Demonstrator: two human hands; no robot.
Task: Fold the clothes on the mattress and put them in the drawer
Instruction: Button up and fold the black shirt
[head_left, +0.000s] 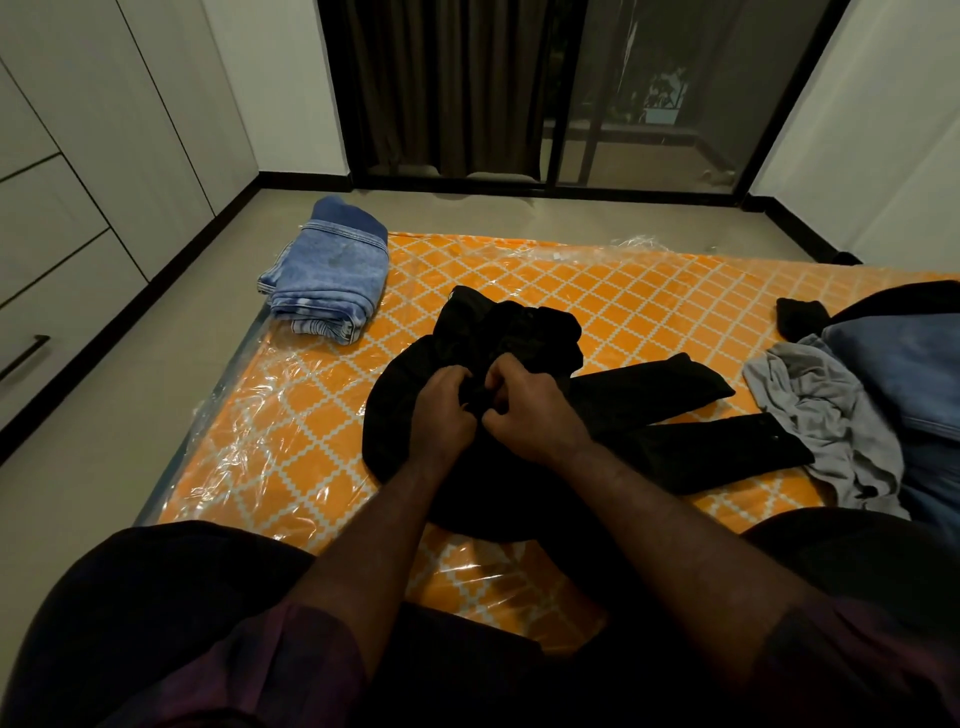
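Both our left hand (442, 411) and right hand (530, 410) grip bunched fabric of the black garment (519, 327) at the mattress (623, 291) centre. Folded jeans (332, 275) lie at 10 o'clock; a grey garment (821, 415) at 3 o'clock.

The mattress (597, 291) has an orange lattice-print cloth cover under glossy, crinkled clear plastic wrap. At about ten o'clock, the folded jeans (332, 275) are faded blue denim with a coarse weave. The black garment (649, 410) at centre is matt cloth. At three o'clock, a grey garment (821, 410) looks like soft, rumpled knit.
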